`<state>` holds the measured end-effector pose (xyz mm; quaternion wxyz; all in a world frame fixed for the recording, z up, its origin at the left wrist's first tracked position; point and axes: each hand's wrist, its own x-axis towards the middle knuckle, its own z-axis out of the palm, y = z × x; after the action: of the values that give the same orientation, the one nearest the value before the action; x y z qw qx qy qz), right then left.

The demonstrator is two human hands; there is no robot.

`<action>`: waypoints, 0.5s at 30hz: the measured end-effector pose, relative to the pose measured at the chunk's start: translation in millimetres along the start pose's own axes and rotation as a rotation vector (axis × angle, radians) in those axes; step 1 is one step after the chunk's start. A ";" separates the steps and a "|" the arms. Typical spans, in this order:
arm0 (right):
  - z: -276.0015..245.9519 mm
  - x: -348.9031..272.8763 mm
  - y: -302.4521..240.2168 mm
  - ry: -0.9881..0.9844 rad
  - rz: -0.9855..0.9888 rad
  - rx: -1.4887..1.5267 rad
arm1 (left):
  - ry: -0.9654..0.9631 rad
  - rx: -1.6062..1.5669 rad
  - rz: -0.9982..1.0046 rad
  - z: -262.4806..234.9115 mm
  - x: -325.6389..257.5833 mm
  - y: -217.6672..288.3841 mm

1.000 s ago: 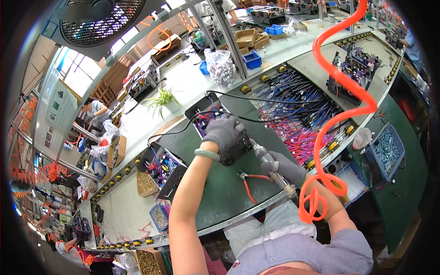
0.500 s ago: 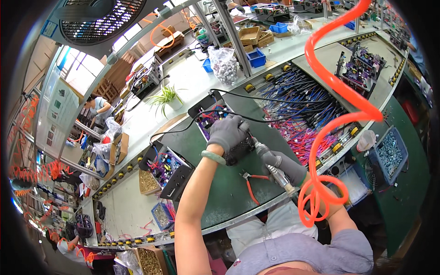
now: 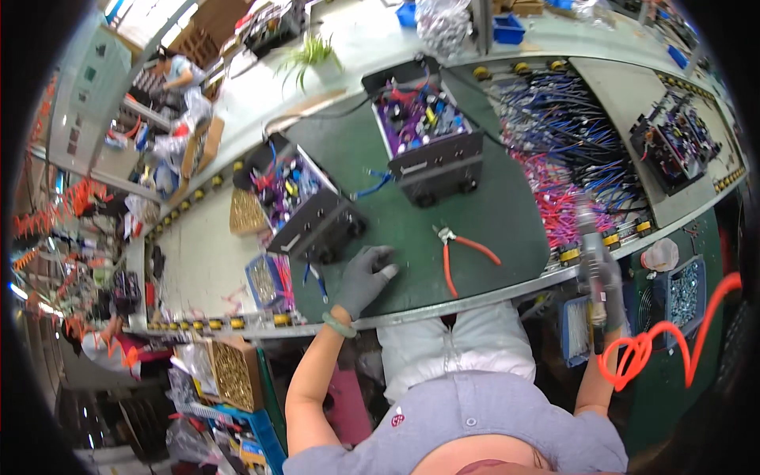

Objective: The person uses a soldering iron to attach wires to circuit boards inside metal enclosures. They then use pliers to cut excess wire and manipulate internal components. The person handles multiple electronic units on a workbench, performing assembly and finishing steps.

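My left hand (image 3: pixel 366 279), in a grey glove, is over the near left part of the green mat (image 3: pixel 511 229), its fingers loosely bent and apart, with nothing in them. Beside it lies an electronics unit (image 3: pixel 297 194) in a black metal housing with a purple circuit board. A second such unit (image 3: pixel 427 119) stands farther back, a blue cable (image 3: pixel 374 187) sticking out at its left. Red-handled cutting pliers (image 3: pixel 448 265) rest on the mat. Off to the right, my gloved right hand (image 3: pixel 610 283) is closed around an upright pneumatic screwdriver (image 3: pixel 590 252), beyond the bench's front edge.
An orange coiled hose (image 3: pixel 633 360) hangs near my right forearm. Bundled blue, black and pink wires (image 3: pixel 566 134) cover the bench at right. A blue bin of screws (image 3: pixel 685 297) stands lower right. Another unit (image 3: pixel 673 146) sits far right; a potted plant (image 3: pixel 313 59) stands behind.
My left hand has left the farther unit and come down toward the bench's near edge. My right hand has carried the screwdriver away from that unit to the right. The view has shifted too.
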<state>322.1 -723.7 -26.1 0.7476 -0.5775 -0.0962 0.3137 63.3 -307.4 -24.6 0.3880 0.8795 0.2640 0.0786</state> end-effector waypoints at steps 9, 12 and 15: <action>-263.3 -37.8 -36.8 0.948 -0.503 0.259 | 0.297 0.171 -0.026 54.1 -8.3 7.4; -281.8 -36.5 -17.3 0.984 -0.512 -0.259 | 0.365 0.221 -0.082 62.1 -4.6 4.9; -115.5 -5.4 -39.4 1.084 -0.593 -0.522 | 0.356 0.280 -0.166 59.1 -5.5 10.2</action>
<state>390.4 -824.9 -24.8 0.5803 -0.7645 0.0655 -0.2729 83.0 -353.9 -57.5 0.2149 0.8724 0.4077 0.1628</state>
